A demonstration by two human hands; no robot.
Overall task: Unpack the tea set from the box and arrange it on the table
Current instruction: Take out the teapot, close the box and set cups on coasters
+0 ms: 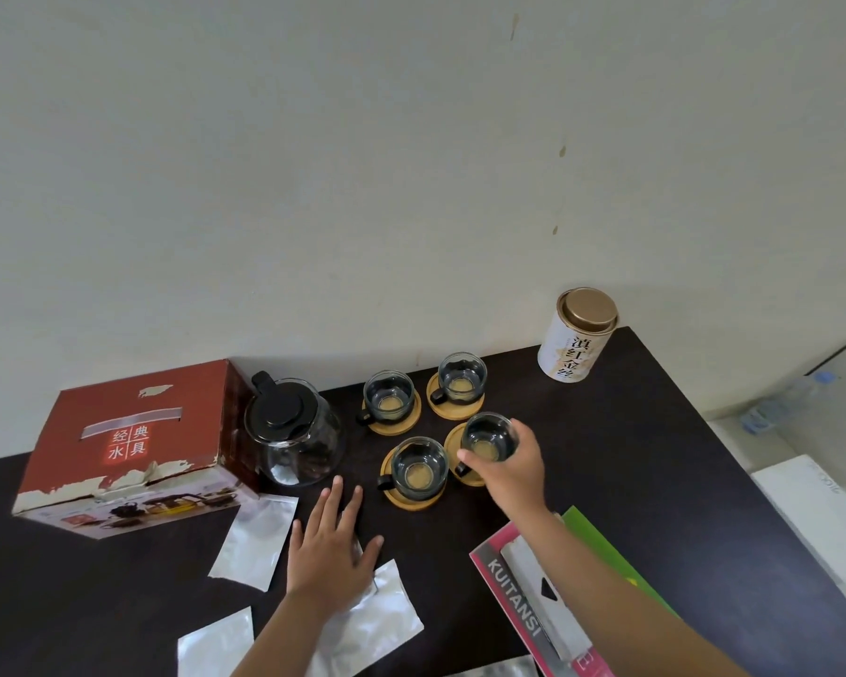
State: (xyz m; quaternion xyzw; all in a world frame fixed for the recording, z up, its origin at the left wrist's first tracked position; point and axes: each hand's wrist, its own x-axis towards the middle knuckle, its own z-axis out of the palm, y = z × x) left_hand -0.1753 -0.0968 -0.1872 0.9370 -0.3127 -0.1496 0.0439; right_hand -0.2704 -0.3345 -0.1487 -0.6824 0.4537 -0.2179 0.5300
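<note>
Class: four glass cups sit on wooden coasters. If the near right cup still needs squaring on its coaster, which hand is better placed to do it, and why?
Right. The right hand already grips the near right cup over its coaster. The left hand lies flat on the table by the foil pouches, farther away.

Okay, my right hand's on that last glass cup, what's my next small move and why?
Probably let go and draw the right hand back: the cup seems to sit on its wooden coaster already, like the other three, beside the teapot.
</note>
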